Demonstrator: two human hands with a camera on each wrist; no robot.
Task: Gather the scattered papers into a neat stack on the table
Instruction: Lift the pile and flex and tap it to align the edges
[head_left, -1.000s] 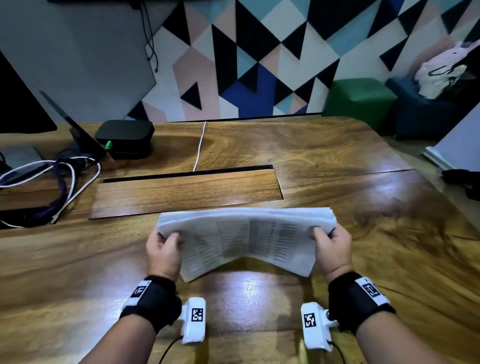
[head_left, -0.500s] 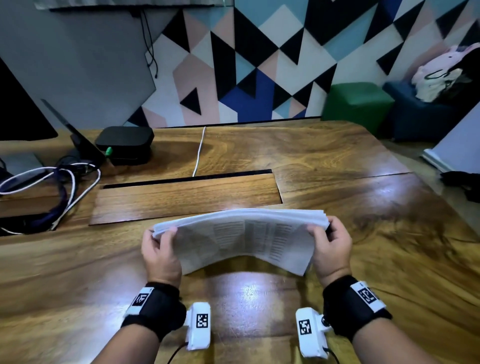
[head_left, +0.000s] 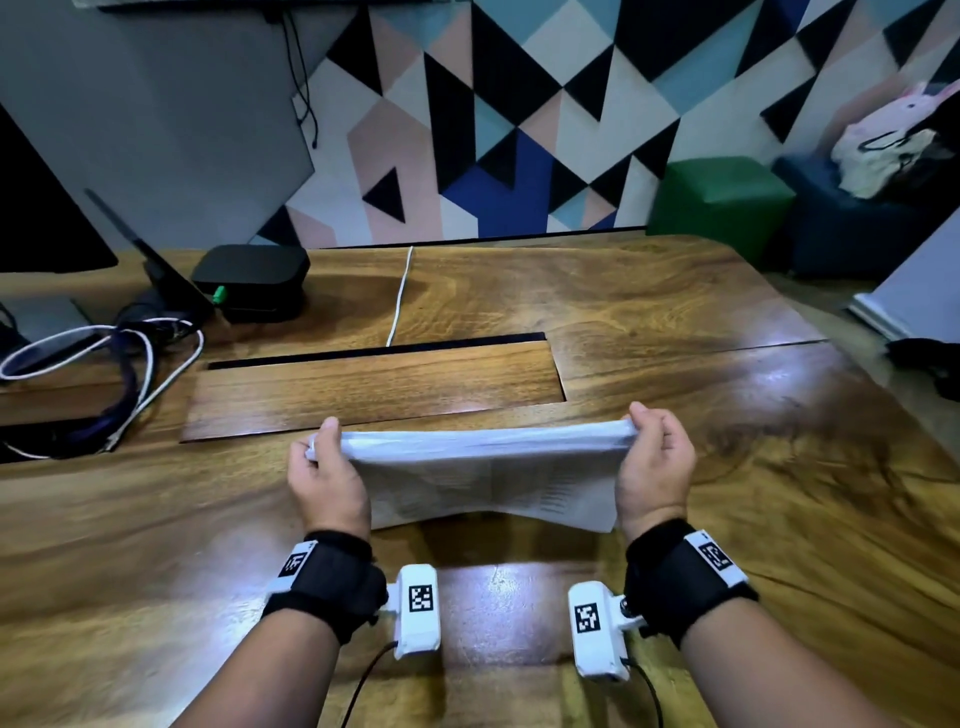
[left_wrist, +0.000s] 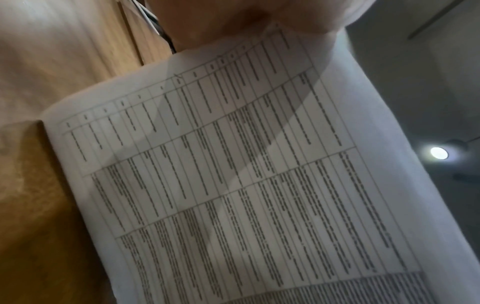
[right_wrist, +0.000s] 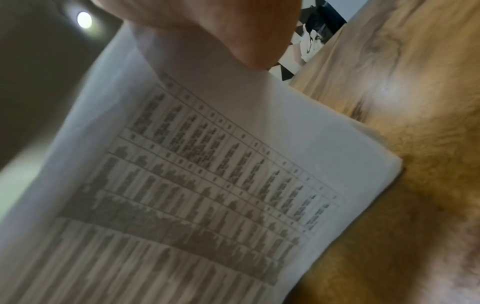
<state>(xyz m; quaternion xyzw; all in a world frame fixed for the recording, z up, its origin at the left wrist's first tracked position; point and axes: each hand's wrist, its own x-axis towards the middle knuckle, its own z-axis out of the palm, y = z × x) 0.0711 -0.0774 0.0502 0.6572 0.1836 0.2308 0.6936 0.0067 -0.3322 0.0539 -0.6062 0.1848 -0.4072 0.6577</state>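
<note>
A stack of white papers (head_left: 483, 473) printed with tables stands nearly upright on its lower edge on the wooden table (head_left: 727, 415), in front of me. My left hand (head_left: 324, 467) grips the stack's left end and my right hand (head_left: 652, 457) grips its right end, fingers curled over the top edge. The left wrist view shows the printed sheet (left_wrist: 246, 174) close up under my hand. In the right wrist view the stack (right_wrist: 207, 185) has its lower corner against the wood.
A recessed wooden panel (head_left: 374, 389) lies just beyond the stack. A black box (head_left: 252, 275), a tablet stand and tangled cables (head_left: 104, 374) sit at the far left. A white cable (head_left: 400, 296) runs across the back. Green and blue stools stand beyond the table's right corner.
Both hands have tipped the stack from lying tilted toward me to nearly upright on its lower edge, and have drawn it slightly closer together.
</note>
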